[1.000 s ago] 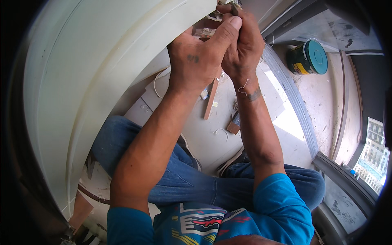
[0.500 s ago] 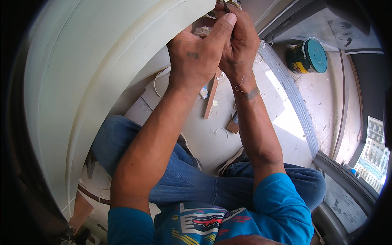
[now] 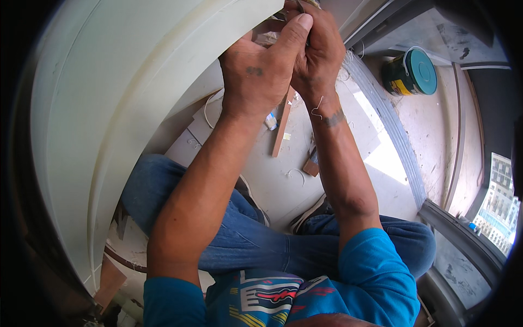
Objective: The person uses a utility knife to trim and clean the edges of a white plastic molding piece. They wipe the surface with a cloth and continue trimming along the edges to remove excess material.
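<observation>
We see first a tall, pale green, smooth panel, bowed by the lens, filling the left side. Beneath us spreads a whitish floor, bordered along its right edge by a grey ribbed track. We wear blue denim trousers and a bright blue shirt. Beyond the track, off the floor's far right corner, stands a round dark green bucket with a teal lid.

Our left hand and right hand meet beside the panel's lower edge, fingers curled in and left thumb pressed toward the right fingers. Toward the floor's far edge, below them, lies a narrow reddish-brown wooden strip.

Smallest is a thin, dark sliver-like piece, right at the left thumb's tip; we cannot tell which hand grips it, since the fingertips hide one another. We judge it light and fairly stiff, perhaps sharp-edged, best pinched by its flat sides.

For labels, the bucket carries a yellow patch too small to read, and the shirt a white, red and yellow print. We find no writing on the sliver.
</observation>
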### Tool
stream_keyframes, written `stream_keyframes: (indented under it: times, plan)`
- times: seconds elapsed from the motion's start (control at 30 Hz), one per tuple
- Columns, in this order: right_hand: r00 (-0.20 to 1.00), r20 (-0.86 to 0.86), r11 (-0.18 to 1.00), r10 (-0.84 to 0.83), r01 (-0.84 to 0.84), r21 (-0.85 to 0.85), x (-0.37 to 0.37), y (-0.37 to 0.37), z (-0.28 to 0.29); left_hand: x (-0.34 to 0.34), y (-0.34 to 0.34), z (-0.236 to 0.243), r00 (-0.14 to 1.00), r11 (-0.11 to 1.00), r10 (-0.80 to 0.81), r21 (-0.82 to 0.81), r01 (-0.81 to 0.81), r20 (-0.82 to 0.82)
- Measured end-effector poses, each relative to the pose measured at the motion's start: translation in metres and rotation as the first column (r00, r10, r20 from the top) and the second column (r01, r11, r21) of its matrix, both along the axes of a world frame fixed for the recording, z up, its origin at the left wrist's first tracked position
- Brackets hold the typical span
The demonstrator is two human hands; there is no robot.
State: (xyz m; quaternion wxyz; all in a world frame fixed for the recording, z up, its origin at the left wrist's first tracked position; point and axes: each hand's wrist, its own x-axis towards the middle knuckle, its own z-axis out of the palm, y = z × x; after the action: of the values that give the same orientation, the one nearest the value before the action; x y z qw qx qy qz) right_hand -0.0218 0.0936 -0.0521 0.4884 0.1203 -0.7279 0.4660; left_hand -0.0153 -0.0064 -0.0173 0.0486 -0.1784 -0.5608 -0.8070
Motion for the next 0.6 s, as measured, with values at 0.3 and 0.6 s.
stream_keyframes:
  times: [0.3,0.6]
  plan:
    - [0.999,-0.045,1.0,-0.007,0.007,0.001,-0.009,-0.001,-0.006,-0.001,0.0,-0.003,0.999,1.0,0.016,0.016,-0.015,-0.032]
    - [0.994,-0.047,0.995,0.104,-0.104,-0.008,-0.011,0.008,-0.001,-0.009,-0.003,-0.004,0.993,0.999,0.01,-0.031,-0.013,-0.116]
